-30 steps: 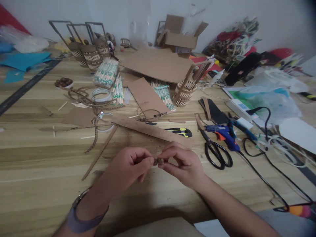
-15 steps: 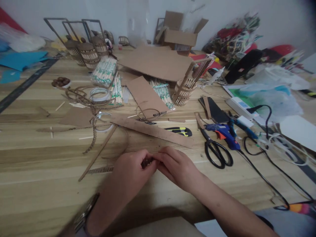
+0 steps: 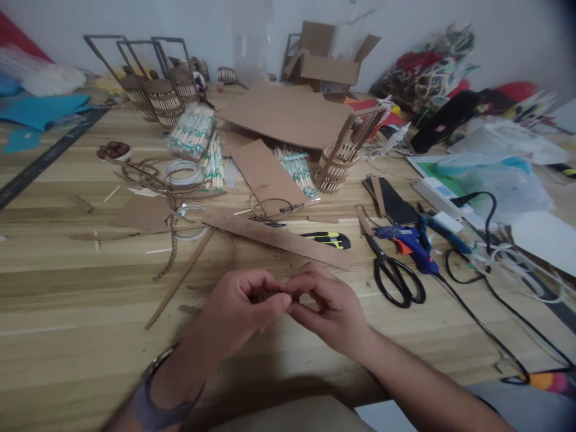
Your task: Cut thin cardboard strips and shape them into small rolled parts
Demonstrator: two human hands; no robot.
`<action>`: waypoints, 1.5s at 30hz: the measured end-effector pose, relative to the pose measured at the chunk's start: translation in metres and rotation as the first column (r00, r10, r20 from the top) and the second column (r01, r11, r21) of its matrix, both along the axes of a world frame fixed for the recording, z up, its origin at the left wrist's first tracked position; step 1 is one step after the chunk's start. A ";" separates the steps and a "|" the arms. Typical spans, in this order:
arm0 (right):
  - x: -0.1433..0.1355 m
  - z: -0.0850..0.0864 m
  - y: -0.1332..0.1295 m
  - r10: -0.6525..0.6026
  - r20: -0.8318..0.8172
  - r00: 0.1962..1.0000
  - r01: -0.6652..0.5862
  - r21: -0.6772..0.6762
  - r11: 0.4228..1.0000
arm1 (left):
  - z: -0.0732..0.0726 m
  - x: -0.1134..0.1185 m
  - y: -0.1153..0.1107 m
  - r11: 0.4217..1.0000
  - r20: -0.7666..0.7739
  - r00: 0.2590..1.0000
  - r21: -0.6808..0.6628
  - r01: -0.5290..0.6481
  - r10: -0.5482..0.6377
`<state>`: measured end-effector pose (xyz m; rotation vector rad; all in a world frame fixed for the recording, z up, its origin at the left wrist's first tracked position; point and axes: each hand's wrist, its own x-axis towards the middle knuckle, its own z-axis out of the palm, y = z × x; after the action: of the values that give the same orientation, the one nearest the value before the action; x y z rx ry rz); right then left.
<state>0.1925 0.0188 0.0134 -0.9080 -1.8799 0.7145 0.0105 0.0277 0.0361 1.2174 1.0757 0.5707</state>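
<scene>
My left hand (image 3: 245,306) is curled around a small brown piece (image 3: 261,296) that looks like a coiled corrugated cardboard strip; the fingers cover most of it. Thumb and fingertips of my right hand (image 3: 330,306) pinch at the right edge of that piece, against the left thumb. A short ridged strip end (image 3: 189,309) shows just left of my left wrist; I cannot tell whether it joins the held piece. Beyond the hands lies a long flat cardboard strip (image 3: 279,239), and a narrow one (image 3: 180,279) slants at the left.
To the right lie black-handled scissors (image 3: 398,282), a blue glue gun (image 3: 407,240) and its cable. A yellow-black cutter (image 3: 330,240) sits behind the cardboard strip. Farther back are a slatted basket (image 3: 337,168), bundled sticks (image 3: 191,132), rolls of tape (image 3: 183,173) and a cardboard sheet (image 3: 283,114).
My left hand has turned and its thumb now lies across the held piece. The right fingers have bent into a rounder pinch. Less of the ridged strip shows at the left.
</scene>
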 end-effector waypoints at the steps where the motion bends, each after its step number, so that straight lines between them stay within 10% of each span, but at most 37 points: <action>1: 0.000 0.001 0.000 0.009 -0.026 1.000 -0.010 -0.020 1.000 | -0.002 -0.001 0.001 1.000 0.048 0.999 -0.026 0.015 -0.014; 12: 0.007 -0.001 0.002 0.116 0.126 0.985 -0.126 0.074 0.989 | 0.003 -0.018 0.012 0.977 -0.114 0.971 -0.071 0.202 -0.209; 27: -0.001 -0.007 0.000 -0.109 0.515 0.850 -0.063 0.305 0.950 | 0.010 0.006 -0.001 0.955 -0.617 0.787 0.247 0.164 0.024; 45: 0.000 -0.002 0.000 -0.037 0.027 0.999 0.035 0.091 0.995 | -0.001 0.001 0.000 0.999 0.057 0.997 -0.009 0.050 -0.049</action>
<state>0.1929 0.0185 0.0111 -0.8960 -1.9006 0.5922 0.0119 0.0278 0.0349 1.2083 0.9969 0.5579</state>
